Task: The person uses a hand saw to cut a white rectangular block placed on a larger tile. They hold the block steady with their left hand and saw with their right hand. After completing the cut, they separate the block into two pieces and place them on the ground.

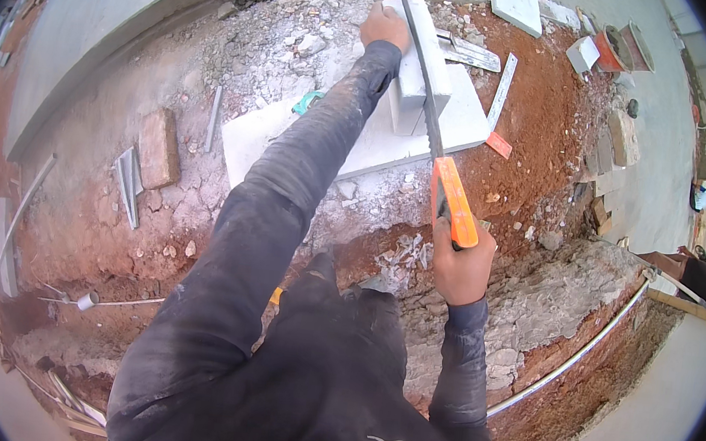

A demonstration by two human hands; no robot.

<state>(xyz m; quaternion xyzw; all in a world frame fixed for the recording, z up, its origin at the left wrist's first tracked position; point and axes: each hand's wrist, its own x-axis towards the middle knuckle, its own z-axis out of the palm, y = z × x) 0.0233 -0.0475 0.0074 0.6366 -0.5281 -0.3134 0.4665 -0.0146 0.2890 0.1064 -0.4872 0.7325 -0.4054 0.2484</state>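
Note:
My right hand (pixel 462 266) is closed round the orange handle of a hand saw (pixel 456 205). The saw's long dark blade reaches away from me and lies across the top of a white block (pixel 433 61). Up at the block's far left side, my left hand (pixel 386 28) grips its edge, with the fingertips partly hidden. This block rests on a larger white slab (pixel 292 141) on the rubble. Just right of the block lies a flat metal tool (pixel 474 54). A try square (pixel 501 94) with an orange stock (pixel 499 145) lies on the red soil.
A reddish brick (pixel 159 148) and bent metal strips (pixel 127 184) lie at left. Further white pieces (pixel 516 5) and orange buckets (pixel 613 50) stand at far right. A trench edge (pixel 532 317) with a pale pipe (pixel 580 356) runs near me. A concrete ledge (pixel 123 33) rises at far left.

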